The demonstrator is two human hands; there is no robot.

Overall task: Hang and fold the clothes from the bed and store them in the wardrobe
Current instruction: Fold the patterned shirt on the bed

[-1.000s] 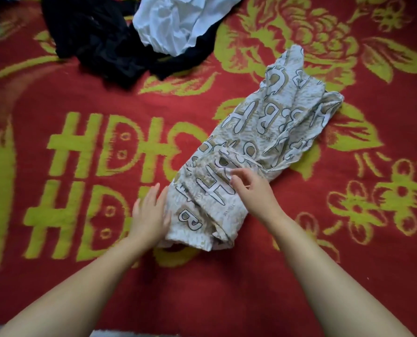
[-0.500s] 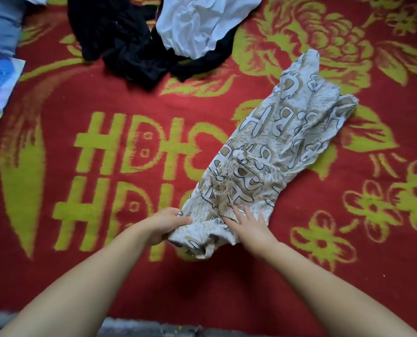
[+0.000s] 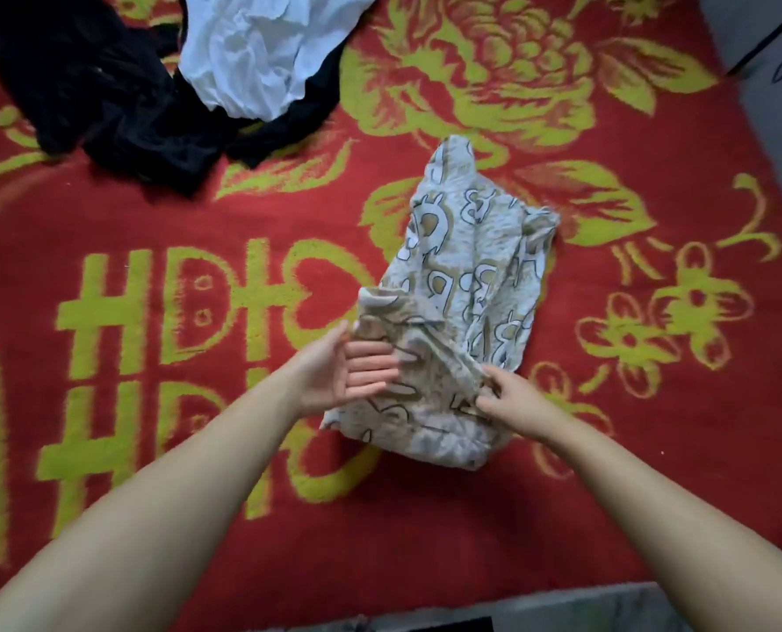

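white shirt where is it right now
In the head view the white shirt lies crumpled at the top edge, left of centre, on top of the black clothes, up and left of the patterned garment.

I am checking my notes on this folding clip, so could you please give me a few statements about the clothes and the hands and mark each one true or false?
1. The patterned garment lies on the red and yellow blanket. True.
2. The left hand has straight fingers against the garment's near left edge. True.
3. The right hand rests on the blanket, clear of the garment. False: its fingers pinch the cloth at the garment's near right side.
4. The white garment lies partly on the black garment. True.
5. The patterned garment touches the black garment. False: bare blanket separates them.
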